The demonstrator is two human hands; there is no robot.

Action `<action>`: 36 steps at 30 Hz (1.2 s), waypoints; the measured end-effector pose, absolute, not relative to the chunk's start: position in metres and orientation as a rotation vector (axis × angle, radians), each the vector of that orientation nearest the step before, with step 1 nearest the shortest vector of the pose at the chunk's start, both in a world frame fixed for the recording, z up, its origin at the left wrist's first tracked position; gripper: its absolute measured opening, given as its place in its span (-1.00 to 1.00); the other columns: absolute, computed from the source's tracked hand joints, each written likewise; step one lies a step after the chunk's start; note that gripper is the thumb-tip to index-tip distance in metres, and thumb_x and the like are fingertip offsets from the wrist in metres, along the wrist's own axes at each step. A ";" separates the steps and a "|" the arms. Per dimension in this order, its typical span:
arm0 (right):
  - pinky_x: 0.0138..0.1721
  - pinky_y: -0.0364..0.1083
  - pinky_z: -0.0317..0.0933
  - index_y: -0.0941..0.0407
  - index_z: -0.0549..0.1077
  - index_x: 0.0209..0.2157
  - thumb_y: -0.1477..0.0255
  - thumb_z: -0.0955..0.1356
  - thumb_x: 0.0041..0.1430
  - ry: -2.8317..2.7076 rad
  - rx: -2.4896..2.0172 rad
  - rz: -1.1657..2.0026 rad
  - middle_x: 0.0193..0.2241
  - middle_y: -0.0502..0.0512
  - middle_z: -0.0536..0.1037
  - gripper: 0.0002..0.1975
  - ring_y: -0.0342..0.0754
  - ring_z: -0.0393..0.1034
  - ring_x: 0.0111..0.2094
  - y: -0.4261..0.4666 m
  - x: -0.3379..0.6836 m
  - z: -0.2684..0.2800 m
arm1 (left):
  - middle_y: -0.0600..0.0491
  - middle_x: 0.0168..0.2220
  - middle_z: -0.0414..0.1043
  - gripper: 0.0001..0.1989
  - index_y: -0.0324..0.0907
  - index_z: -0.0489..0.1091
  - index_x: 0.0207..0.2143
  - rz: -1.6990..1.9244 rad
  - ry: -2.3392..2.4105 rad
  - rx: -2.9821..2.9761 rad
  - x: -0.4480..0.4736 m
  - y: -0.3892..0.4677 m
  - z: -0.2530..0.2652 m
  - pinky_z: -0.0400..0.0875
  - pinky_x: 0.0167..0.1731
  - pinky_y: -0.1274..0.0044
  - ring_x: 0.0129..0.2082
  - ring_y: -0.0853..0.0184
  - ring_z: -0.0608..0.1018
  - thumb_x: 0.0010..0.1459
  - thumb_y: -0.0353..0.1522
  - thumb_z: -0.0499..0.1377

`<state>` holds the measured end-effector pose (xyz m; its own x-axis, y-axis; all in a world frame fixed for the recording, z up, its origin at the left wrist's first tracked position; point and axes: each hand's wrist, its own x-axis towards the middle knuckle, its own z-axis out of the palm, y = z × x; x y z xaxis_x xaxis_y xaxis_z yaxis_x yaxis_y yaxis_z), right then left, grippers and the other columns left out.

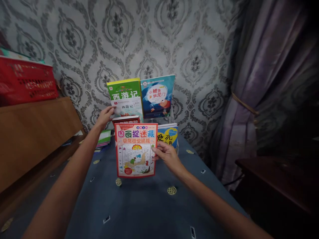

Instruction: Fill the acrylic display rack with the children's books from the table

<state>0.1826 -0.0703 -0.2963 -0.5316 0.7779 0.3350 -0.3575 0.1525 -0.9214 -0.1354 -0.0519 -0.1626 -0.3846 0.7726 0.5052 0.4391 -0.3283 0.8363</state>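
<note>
My right hand (169,157) grips the right edge of a red-bordered picture book (136,156), thumb on its cover, held upright in front of the other books. My left hand (106,117) is at the left edge of a pale book (126,107), fingers pressed together there. Behind the pale one stands a green book (122,89) with a yellow top edge. Beside it on the right is a blue book (158,96) with a fish on its cover. A yellow and blue book (171,133) and a dark red book (126,119) are partly hidden behind the held book.
The books stand on a blue patterned cloth (139,212) against a wallpapered wall (195,63). A small stack of books (103,137) lies left of them. At the left are a wooden board (37,129) and a red basket (27,79); a tied curtain (245,86) hangs at the right.
</note>
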 end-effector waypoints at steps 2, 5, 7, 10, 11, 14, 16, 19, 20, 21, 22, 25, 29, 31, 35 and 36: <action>-0.43 -0.13 0.44 0.09 0.53 -0.29 0.16 0.51 -0.03 -1.525 -0.412 1.529 -0.42 0.01 0.59 -0.67 -0.11 0.45 -0.41 -0.064 0.176 -0.287 | -0.06 -0.12 0.50 -0.52 -0.18 0.50 -0.09 1.801 1.619 1.553 -0.134 -0.051 -0.164 0.39 -0.33 0.49 -0.12 0.16 0.47 -0.01 -0.10 0.24; -0.47 -0.14 0.44 0.10 0.51 -0.33 0.13 0.52 -0.08 -1.532 -0.393 1.499 -0.47 -0.02 0.56 -0.63 -0.12 0.42 -0.45 -0.057 0.164 -0.272 | -0.05 -0.13 0.52 -0.48 -0.19 0.50 -0.10 1.855 1.538 1.531 -0.131 -0.049 -0.167 0.41 -0.25 0.44 -0.16 0.17 0.50 -0.08 -0.10 0.30; -0.49 -0.14 0.44 0.10 0.50 -0.33 0.13 0.52 -0.09 -1.532 -0.382 1.478 -0.51 -0.05 0.53 -0.62 -0.13 0.40 -0.48 -0.054 0.156 -0.262 | -0.05 -0.15 0.54 -0.47 -0.20 0.50 -0.09 1.859 1.474 1.495 -0.130 -0.047 -0.168 0.41 -0.21 0.43 -0.20 0.20 0.53 -0.12 -0.13 0.33; -0.49 -0.11 0.45 0.10 0.50 -0.34 0.15 0.53 -0.09 -1.547 -0.376 1.426 -0.58 -0.10 0.47 -0.64 -0.13 0.37 -0.51 -0.051 0.146 -0.248 | -0.02 -0.21 0.58 -0.44 -0.19 0.48 -0.06 1.856 1.381 1.412 -0.128 -0.046 -0.171 0.43 -0.22 0.43 -0.30 0.25 0.57 -0.16 -0.20 0.36; -0.48 -0.10 0.45 0.10 0.50 -0.35 0.16 0.53 -0.10 -1.552 -0.375 1.408 -0.60 -0.11 0.45 -0.65 -0.12 0.37 -0.51 -0.049 0.143 -0.244 | -0.01 -0.25 0.59 -0.44 -0.20 0.47 -0.06 1.864 1.341 1.380 -0.127 -0.045 -0.172 0.44 -0.22 0.42 -0.33 0.26 0.58 -0.17 -0.22 0.36; -0.49 -0.10 0.46 0.09 0.50 -0.38 0.16 0.54 -0.13 -1.545 -0.371 1.378 -0.60 -0.10 0.45 -0.64 -0.09 0.40 -0.49 -0.043 0.135 -0.234 | 0.03 -0.35 0.61 -0.54 -0.21 0.49 -0.16 1.895 1.236 1.298 -0.125 -0.045 -0.176 0.48 -0.24 0.40 -0.40 0.26 0.59 -0.17 -0.23 0.34; -0.51 -0.10 0.46 0.09 0.48 -0.40 0.17 0.55 -0.17 -1.534 -0.376 1.381 -0.55 -0.06 0.50 -0.63 -0.08 0.42 -0.47 -0.036 0.130 -0.227 | 0.03 -0.38 0.62 -0.63 -0.22 0.51 -0.29 1.910 1.215 1.275 -0.123 -0.045 -0.177 0.49 -0.27 0.40 -0.41 0.25 0.59 -0.17 -0.20 0.35; -0.52 -0.11 0.46 0.09 0.48 -0.42 0.20 0.56 -0.21 -1.520 -0.401 1.391 -0.51 -0.02 0.54 -0.64 -0.06 0.44 -0.46 -0.023 0.123 -0.217 | 0.02 -0.41 0.62 -0.67 -0.19 0.51 -0.39 1.933 1.235 1.249 -0.120 -0.047 -0.179 0.49 -0.31 0.41 -0.42 0.23 0.59 -0.15 -0.15 0.35; -0.53 -0.11 0.46 0.09 0.49 -0.42 0.22 0.57 -0.23 -1.509 -0.417 1.391 -0.52 -0.01 0.54 -0.65 -0.06 0.43 -0.46 -0.018 0.121 -0.214 | 0.01 -0.39 0.63 -0.66 -0.18 0.51 -0.40 1.943 1.244 1.236 -0.119 -0.048 -0.179 0.48 -0.31 0.41 -0.39 0.22 0.60 -0.12 -0.11 0.34; -0.55 -0.12 0.45 0.10 0.49 -0.43 0.23 0.57 -0.24 -1.497 -0.434 1.388 -0.52 -0.01 0.53 -0.65 -0.07 0.43 -0.47 -0.014 0.119 -0.210 | 0.00 -0.36 0.63 -0.63 -0.17 0.52 -0.38 1.953 1.255 1.224 -0.117 -0.049 -0.179 0.48 -0.31 0.41 -0.35 0.20 0.60 -0.08 -0.06 0.31; -0.56 -0.13 0.44 0.10 0.48 -0.45 0.24 0.57 -0.25 -1.487 -0.448 1.384 -0.53 -0.01 0.53 -0.65 -0.07 0.43 -0.48 -0.010 0.117 -0.207 | -0.01 -0.32 0.64 -0.59 -0.15 0.52 -0.37 1.959 1.268 1.216 -0.116 -0.051 -0.179 0.47 -0.30 0.41 -0.30 0.18 0.60 -0.06 0.00 0.28; -0.58 -0.14 0.42 0.10 0.46 -0.49 0.23 0.58 -0.30 -1.475 -0.455 1.367 -0.56 -0.04 0.50 -0.64 -0.10 0.39 -0.53 -0.001 0.114 -0.201 | -0.03 -0.24 0.63 -0.48 -0.12 0.52 -0.33 1.968 1.305 1.230 -0.112 -0.058 -0.179 0.45 -0.27 0.42 -0.18 0.15 0.57 -0.08 0.13 0.24; -0.55 -0.15 0.43 0.11 0.47 -0.48 0.22 0.59 -0.32 -1.479 -0.425 1.365 -0.55 -0.03 0.52 -0.61 -0.12 0.40 -0.51 0.003 0.115 -0.202 | 0.00 -0.24 0.61 -0.47 -0.13 0.51 -0.35 1.962 1.310 1.338 -0.109 -0.070 -0.183 0.42 -0.23 0.44 -0.17 0.17 0.54 -0.19 0.10 0.31; -0.56 -0.17 0.43 0.11 0.48 -0.47 0.22 0.59 -0.33 -1.471 -0.410 1.362 -0.53 -0.03 0.53 -0.61 -0.12 0.40 -0.50 0.002 0.116 -0.205 | 0.01 -0.25 0.60 -0.51 -0.14 0.50 -0.35 1.943 1.298 1.418 -0.109 -0.075 -0.186 0.41 -0.21 0.45 -0.20 0.19 0.54 -0.19 0.04 0.34; -0.58 -0.20 0.41 0.12 0.48 -0.48 0.19 0.58 -0.34 -1.452 -0.404 1.354 -0.51 -0.02 0.54 -0.60 -0.15 0.39 -0.50 0.003 0.115 -0.210 | 0.02 -0.26 0.59 -0.56 -0.18 0.47 -0.33 1.914 1.282 1.514 -0.111 -0.078 -0.191 0.42 -0.17 0.44 -0.23 0.21 0.55 -0.16 -0.05 0.35; -0.58 -0.21 0.41 0.12 0.48 -0.47 0.19 0.57 -0.34 -1.452 -0.410 1.351 -0.51 -0.02 0.54 -0.59 -0.15 0.40 -0.50 0.003 0.114 -0.210 | 0.02 -0.28 0.59 -0.57 -0.19 0.47 -0.33 1.903 1.291 1.517 -0.111 -0.077 -0.191 0.43 -0.18 0.42 -0.24 0.20 0.56 -0.16 -0.06 0.34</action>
